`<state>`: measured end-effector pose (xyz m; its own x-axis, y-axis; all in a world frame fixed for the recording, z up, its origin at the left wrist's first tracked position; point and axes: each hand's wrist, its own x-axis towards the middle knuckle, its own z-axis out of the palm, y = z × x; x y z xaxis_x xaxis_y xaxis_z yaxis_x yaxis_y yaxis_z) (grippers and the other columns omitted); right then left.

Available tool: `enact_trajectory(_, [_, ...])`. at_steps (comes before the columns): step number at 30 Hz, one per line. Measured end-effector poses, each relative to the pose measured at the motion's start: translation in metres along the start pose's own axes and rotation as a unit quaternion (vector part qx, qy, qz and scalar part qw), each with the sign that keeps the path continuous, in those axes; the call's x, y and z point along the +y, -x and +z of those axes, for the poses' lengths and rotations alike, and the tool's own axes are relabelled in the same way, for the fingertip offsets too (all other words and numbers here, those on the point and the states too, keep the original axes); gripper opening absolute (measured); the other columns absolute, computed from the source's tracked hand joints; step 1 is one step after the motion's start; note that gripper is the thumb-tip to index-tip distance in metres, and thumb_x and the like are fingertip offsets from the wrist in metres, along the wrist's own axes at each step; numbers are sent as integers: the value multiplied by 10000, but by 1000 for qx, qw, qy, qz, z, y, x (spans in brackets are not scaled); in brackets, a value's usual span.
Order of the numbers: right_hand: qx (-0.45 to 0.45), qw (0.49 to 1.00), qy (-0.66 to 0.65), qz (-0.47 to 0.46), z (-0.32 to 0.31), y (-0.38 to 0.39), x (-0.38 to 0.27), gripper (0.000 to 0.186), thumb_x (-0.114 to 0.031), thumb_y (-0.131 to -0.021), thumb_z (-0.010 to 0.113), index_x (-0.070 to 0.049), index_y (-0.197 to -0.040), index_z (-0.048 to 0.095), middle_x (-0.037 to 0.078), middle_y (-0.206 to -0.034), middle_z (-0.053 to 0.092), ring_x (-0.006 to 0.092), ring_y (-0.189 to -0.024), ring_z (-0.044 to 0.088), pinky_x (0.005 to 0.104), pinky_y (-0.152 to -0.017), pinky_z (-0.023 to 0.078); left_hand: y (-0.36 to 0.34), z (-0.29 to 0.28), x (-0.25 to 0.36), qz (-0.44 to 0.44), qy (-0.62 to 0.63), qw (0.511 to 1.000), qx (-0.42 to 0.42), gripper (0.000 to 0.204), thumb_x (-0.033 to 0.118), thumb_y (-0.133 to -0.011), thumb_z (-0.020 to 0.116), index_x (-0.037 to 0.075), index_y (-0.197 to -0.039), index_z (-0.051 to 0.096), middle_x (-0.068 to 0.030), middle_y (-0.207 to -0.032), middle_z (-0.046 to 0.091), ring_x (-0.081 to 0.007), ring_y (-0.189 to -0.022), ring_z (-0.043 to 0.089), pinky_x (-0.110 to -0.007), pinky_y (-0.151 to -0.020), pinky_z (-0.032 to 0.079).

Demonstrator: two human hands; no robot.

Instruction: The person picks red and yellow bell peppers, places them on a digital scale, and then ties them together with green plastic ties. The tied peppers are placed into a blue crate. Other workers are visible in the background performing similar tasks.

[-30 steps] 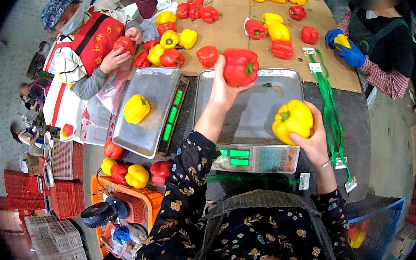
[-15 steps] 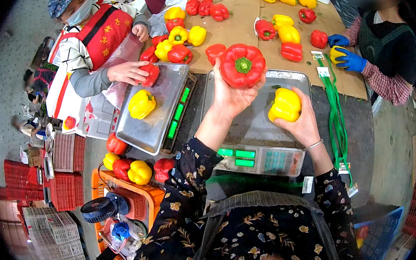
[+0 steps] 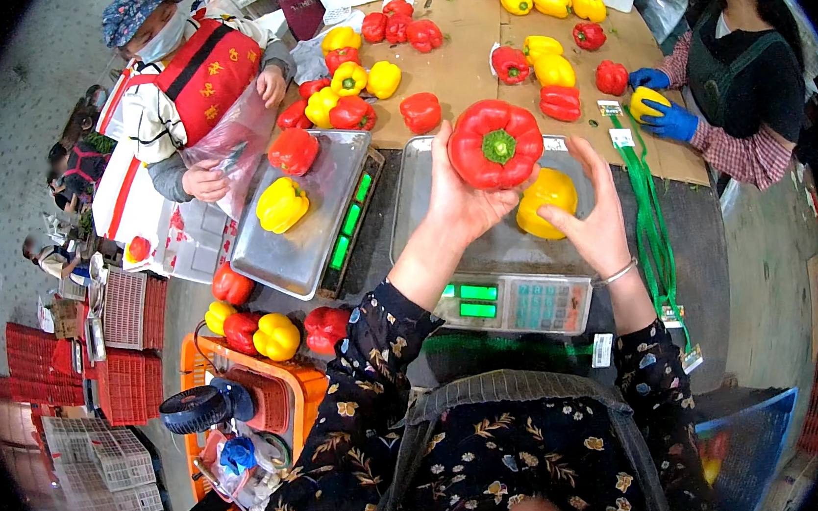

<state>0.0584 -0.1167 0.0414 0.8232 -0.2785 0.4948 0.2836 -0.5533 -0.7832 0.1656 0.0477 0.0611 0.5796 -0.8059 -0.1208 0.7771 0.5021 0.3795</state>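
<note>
My left hand (image 3: 469,186) is closed around a red bell pepper (image 3: 507,147), held above the right-hand scale's metal tray (image 3: 404,224) with its green stem facing me. Just below it, a yellow bell pepper (image 3: 542,205) is on or just over that tray; I cannot tell which. Beside this pepper my right hand (image 3: 605,222) has its fingers spread and stretched upward, its thumb still against the yellow skin. The scale's keypad panel (image 3: 540,307), with green lit displays, faces me.
To the left, a second scale tray (image 3: 267,259) bears a red and a yellow pepper; a co-worker with a plastic bag (image 3: 242,138) stands there. Loose peppers lie on cardboard (image 3: 469,62). At right are green straps (image 3: 657,241) and a blue-gloved co-worker. An orange basket (image 3: 306,389) stands lower left.
My right hand has loosened from the yellow pepper, its fingers now spread. The red pepper in my left hand has shifted slightly right. The left co-worker has let go of a red pepper on the other tray.
</note>
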Motion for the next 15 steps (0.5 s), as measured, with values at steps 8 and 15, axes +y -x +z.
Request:
enact_trajectory(8, [-18, 989, -148, -19, 11, -15, -43, 844, -183, -666, 784, -35, -1373, 348, 154, -1301, 444, 263, -1240, 429, 370, -1041, 345, 10, 21, -26, 34, 16, 998, 46, 736, 684, -852, 320, 111, -1290, 468, -146, -1215, 559, -287, -1004, 603, -425, -895, 496])
enact_trajectory(15, [-5, 980, -198, -4, 14, -9, -48, 649, -168, -769, 702, -39, -1327, 396, 136, -1278, 437, 235, -1184, 455, 348, -1013, 359, 27, 38, -36, 51, -86, 993, 59, 718, 692, -850, 286, 144, -1264, 493, -93, -1218, 562, -252, -1069, 574, -399, -883, 492])
